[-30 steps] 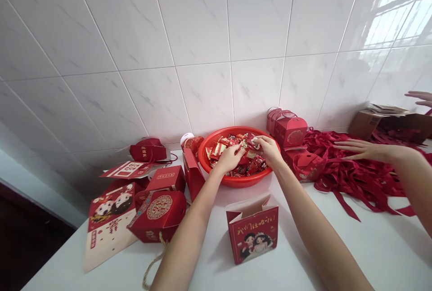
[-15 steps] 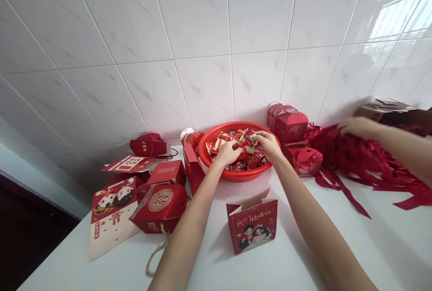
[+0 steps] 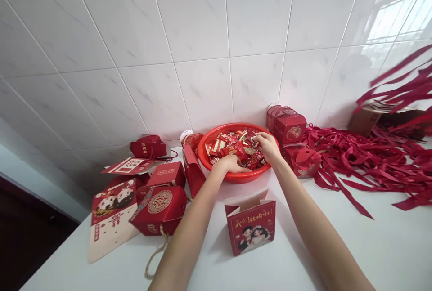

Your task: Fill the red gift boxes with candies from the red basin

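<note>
A red plastic basket (image 3: pixel 230 177) full of small wrapped candies (image 3: pixel 232 149) stands against the wall. My left hand (image 3: pixel 230 164) reaches over the basket's front side, its fingers spread low against the candies; the fingertips are partly hidden. At the basket's right side my right hand (image 3: pixel 269 146) pinches a dark red wrapped candy (image 3: pixel 252 141). In front of the basket, between my forearms, a red paper box (image 3: pixel 253 230) with a cartoon couple on it stands upright with its top open.
Red gift boxes (image 3: pixel 162 208) and a flat printed bag (image 3: pixel 113 223) lie on the left of the white table. More red boxes (image 3: pixel 290 128) stand right of the basket. Beyond them spreads a heap of red ribbons (image 3: pixel 354 156) beside a cardboard box (image 3: pixel 364 118).
My left hand has moved down toward the basket's front, its fingers wider apart. My right hand stays almost in place. On the right, another person's hand has left view and a bunch of ribbons is lifted.
</note>
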Demonstrator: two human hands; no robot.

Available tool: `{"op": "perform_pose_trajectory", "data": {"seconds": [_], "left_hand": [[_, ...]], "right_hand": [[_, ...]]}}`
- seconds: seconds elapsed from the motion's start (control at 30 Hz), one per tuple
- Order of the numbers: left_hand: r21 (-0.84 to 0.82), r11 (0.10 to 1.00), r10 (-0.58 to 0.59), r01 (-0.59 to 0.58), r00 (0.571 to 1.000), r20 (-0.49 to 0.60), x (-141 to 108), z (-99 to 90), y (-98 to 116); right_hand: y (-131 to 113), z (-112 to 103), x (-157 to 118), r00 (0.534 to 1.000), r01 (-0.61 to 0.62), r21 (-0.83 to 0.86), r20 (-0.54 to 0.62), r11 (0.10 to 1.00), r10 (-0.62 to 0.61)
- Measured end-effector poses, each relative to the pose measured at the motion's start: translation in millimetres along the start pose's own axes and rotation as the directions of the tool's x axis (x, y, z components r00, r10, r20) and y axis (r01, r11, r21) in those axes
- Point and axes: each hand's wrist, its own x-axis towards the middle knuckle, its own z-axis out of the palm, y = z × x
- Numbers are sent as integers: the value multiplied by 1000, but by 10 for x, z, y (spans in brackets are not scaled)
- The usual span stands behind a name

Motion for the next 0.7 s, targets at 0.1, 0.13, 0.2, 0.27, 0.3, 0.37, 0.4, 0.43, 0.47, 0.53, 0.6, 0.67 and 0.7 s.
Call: {"op": "perform_pose_trajectory", "data": {"seconds": [0.1,0.13,0.2,0.27,0.3,0.37,0.4,0.43,0.47,0.53,0.6,0.67,0.7], "left_hand": [[5,1000,23,-23,997,69,8,-19,1],[9,1000,26,-27,996,87,13,-24,1],[15,999,29,-30,994,102,23,-30,4],[1,1000,31,-31,995,91,24,-29,10],[-11,999,38,-37,997,72,21,-27,14],[-40,998,50,-49,999,19,13,-20,19],[-59,997,54,-55,998,-16,10,-18,19],[-83,995,57,-62,997,-60,9,-16,17],[-113,991,61,-74,992,-114,12,-14,11],[-193,972,82,-132,965,-248,26,-13,-10],[-283,940,79,-191,928,-365,49,-9,-43],[-370,903,42,-218,902,-429,73,-3,-81],[-398,889,26,-227,892,-451,83,1,-99]], "right_hand": [[-6,5,-2,1000,3,3,7,1000,-3],[-9,8,-2,1000,5,5,9,1000,-5],[-13,11,-1,1000,6,9,11,1000,-7],[-15,11,0,1000,4,8,11,1000,-4],[-16,11,0,1000,2,7,9,1000,-2],[-17,9,-3,1000,-2,6,5,1000,2],[-19,8,-5,1000,-5,6,3,1000,5],[-21,7,-6,1000,-7,5,0,1000,7],[-24,7,-8,1000,-8,5,-3,1000,8],[-27,6,-7,1000,-3,6,-9,1000,3],[-28,4,-5,1000,9,10,-13,1000,-9],[-28,1,-7,1000,19,17,-16,1000,-18],[-30,0,-11,1000,20,19,-15,1000,-20]]}}
